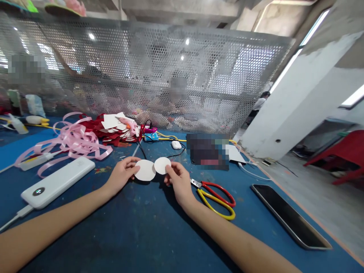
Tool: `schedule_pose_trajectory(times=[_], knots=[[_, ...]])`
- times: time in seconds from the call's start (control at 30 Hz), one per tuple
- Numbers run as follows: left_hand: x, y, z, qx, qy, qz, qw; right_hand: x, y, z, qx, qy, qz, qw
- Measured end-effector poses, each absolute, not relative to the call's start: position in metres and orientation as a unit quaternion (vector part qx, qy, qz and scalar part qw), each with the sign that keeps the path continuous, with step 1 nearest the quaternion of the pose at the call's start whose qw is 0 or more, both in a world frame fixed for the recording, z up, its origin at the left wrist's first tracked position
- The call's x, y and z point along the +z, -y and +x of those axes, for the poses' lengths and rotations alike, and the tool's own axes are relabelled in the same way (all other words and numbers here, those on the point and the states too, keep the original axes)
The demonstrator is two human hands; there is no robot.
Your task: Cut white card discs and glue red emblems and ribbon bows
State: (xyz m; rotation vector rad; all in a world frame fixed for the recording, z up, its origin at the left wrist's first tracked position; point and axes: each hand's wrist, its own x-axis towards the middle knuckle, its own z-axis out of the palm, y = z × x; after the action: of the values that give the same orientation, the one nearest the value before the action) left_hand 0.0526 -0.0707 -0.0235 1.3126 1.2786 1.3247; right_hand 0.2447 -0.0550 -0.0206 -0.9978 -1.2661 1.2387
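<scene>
Between thumb and fingers, my left hand point(123, 173) pinches the edge of a larger white paper disc point(145, 171). A smaller white paper disc point(162, 165) is held the same way by my right hand point(179, 182). The discs meet edge to edge, the small one slightly over the large one's right rim, both above the blue tabletop point(136, 231). Just right of my right hand lie scissors point(214, 195) with one red and one yellow handle; their blade tips are hidden behind the hand.
Pink ribbon point(78, 136) and a white power bank point(59, 182) lie left. Behind are red-and-white paper pieces point(116, 129), a glue gun point(129, 125) and a white earphone case point(176, 145). A phone point(290, 216) lies right. Perforated metal screen point(153, 72) closes the back, people behind it.
</scene>
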Motion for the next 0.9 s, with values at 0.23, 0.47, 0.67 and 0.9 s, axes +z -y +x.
schedule_pose_trajectory(times=[0.23,0.47,0.67,0.9], knots=[[-0.024,0.072,0.052,0.507,-0.507,0.589,0.374,-0.018,0.056,0.245,0.479,0.525,-0.421,0.564],[-0.028,0.071,0.052,0.482,-0.484,0.624,0.378,-0.020,0.055,0.247,0.360,0.590,-0.392,0.607],[-0.033,0.071,0.052,0.476,-0.462,0.651,0.369,-0.025,0.053,0.244,0.353,0.661,-0.362,0.555],[-0.033,0.073,0.052,0.456,-0.472,0.663,0.361,-0.025,0.052,0.244,0.394,0.644,-0.406,0.515]])
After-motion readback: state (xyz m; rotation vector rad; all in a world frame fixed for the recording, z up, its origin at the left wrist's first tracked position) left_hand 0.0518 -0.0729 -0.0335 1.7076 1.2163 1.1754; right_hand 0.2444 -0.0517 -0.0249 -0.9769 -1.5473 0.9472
